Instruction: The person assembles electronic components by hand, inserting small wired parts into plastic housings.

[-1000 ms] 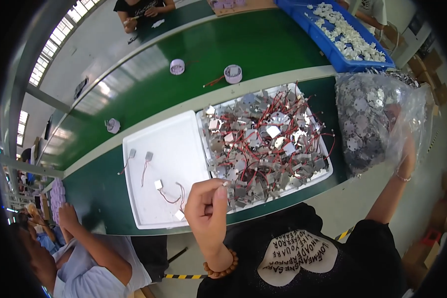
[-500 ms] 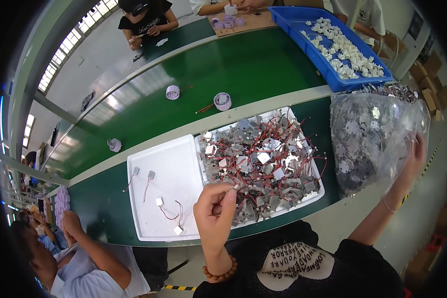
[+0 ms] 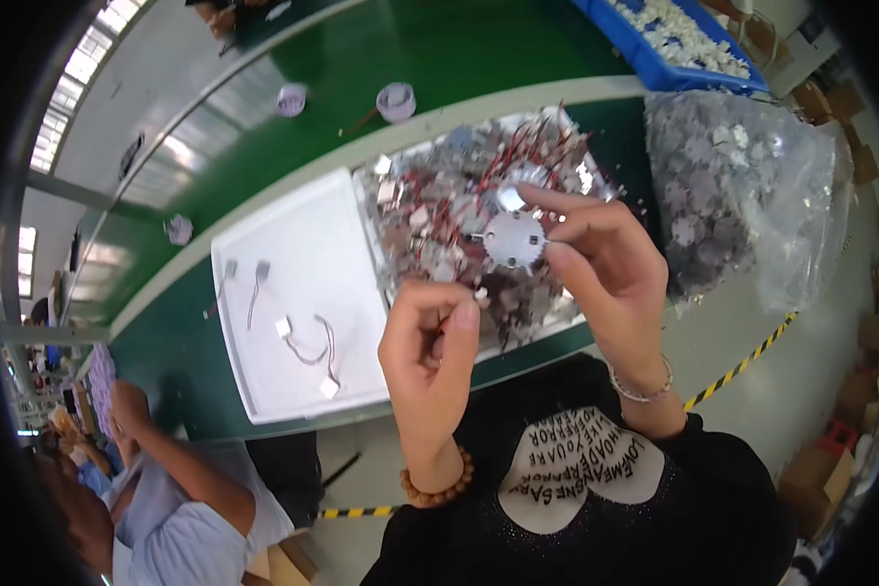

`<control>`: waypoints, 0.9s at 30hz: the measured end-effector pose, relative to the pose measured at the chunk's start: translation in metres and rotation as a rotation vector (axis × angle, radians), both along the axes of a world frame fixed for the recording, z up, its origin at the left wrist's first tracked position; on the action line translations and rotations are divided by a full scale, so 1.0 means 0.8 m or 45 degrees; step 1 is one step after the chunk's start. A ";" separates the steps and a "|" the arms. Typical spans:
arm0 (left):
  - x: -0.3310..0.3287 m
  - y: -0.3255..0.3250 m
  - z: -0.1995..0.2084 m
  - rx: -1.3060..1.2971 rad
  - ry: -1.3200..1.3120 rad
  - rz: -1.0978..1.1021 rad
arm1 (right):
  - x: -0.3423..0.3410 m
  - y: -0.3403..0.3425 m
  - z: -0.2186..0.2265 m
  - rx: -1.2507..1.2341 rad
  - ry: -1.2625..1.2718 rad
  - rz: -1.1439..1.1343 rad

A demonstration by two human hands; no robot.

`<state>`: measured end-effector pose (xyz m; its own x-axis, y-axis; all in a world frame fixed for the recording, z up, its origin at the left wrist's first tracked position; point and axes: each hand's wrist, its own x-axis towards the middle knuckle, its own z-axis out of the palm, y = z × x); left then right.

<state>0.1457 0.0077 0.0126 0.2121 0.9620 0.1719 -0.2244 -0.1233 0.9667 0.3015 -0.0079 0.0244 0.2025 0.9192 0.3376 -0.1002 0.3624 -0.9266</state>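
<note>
Black cloth is seen nearest; what is worn there?

– A shirt (image 3: pixel 596 547) with a pale print. Brown beads (image 3: pixel 438 481) are worn at the left wrist, a pale bracelet (image 3: pixel 642 391) at the right.

– How is the left hand (image 3: pixel 426 356) set?

– Its fingers are curled in, and a tiny white plug (image 3: pixel 480 293) is pinched at thumb and forefinger. Some red wire (image 3: pixel 446 327) is glimpsed inside the curl.

– And the right hand (image 3: pixel 615 273)?

– By it a silver disc (image 3: pixel 514 242) is grasped at the right edge, near the thumb tip. Which finger is pressed behind cannot be told.

– Where is the disc held?

– Over the heap (image 3: pixel 420 234), above the left hand and apart from it, with one face turned to view.

– What is piled there?

– Grey pieces and red leads. Beside the heap, on the left, a white tray (image 3: pixel 298 230) is laid, with four small wired parts (image 3: pixel 283 327) spread in it. On the right, a clear bag (image 3: pixel 742 200) is filled with more discs.

– What is seen beyond?

– A green belt (image 3: pixel 479 63), on which three mauve cups (image 3: pixel 396 102) are scattered, and a blue bin (image 3: pixel 698 80) loaded with white parts (image 3: pixel 689 39). At the far left, a co-worker (image 3: pixel 195 498) in a pale top is seen.
</note>
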 end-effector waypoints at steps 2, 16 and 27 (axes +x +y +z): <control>-0.007 -0.007 0.001 -0.022 -0.075 0.021 | -0.016 -0.003 -0.006 0.045 0.029 0.111; -0.037 -0.010 -0.003 0.021 0.263 -0.079 | -0.042 -0.003 -0.018 0.226 -0.239 0.286; -0.048 0.000 -0.002 -0.325 0.191 -0.515 | -0.020 -0.001 0.003 0.032 -0.529 0.419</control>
